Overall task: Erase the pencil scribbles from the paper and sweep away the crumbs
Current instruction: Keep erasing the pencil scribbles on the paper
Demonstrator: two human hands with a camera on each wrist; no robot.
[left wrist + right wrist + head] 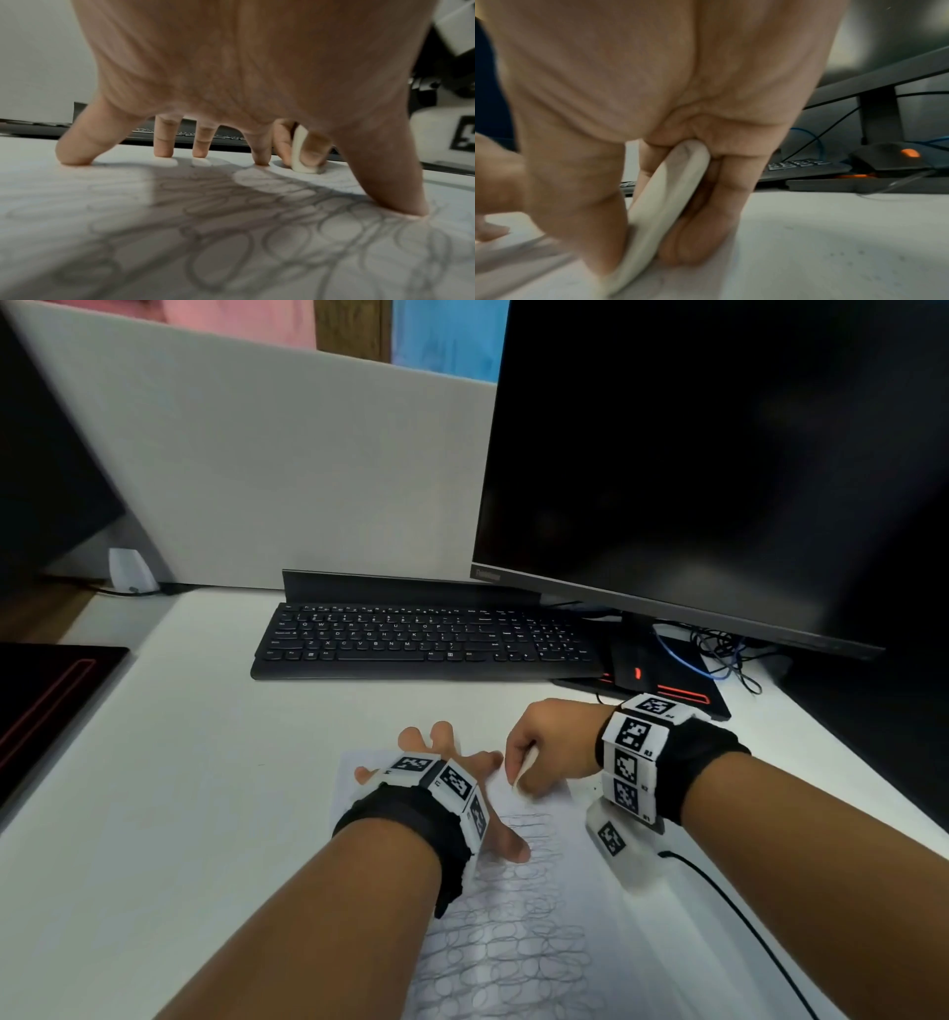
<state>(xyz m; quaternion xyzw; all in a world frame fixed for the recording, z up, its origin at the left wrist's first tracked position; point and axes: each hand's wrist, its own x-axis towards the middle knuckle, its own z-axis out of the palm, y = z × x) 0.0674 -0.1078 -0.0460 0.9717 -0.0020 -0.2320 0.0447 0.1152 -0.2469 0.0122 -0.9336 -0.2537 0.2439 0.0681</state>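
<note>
A sheet of paper (518,916) covered in looping pencil scribbles (282,233) lies on the white desk. My left hand (436,757) is spread on the paper's far part, fingertips (74,158) pressing it down. My right hand (544,747) pinches a white eraser (523,770) between thumb and fingers, with the eraser's lower end on the paper near its far right corner. The eraser (659,207) shows edge-on in the right wrist view and again (300,154) past my left fingers. Small dark crumbs (854,255) dot the desk right of the eraser.
A black keyboard (421,639) lies beyond the paper, with a dark monitor (719,454) at back right. A black mouse (634,670) sits on a pad among cables. Another dark pad (46,706) is at the left edge. A black cable (744,927) runs from my right wrist.
</note>
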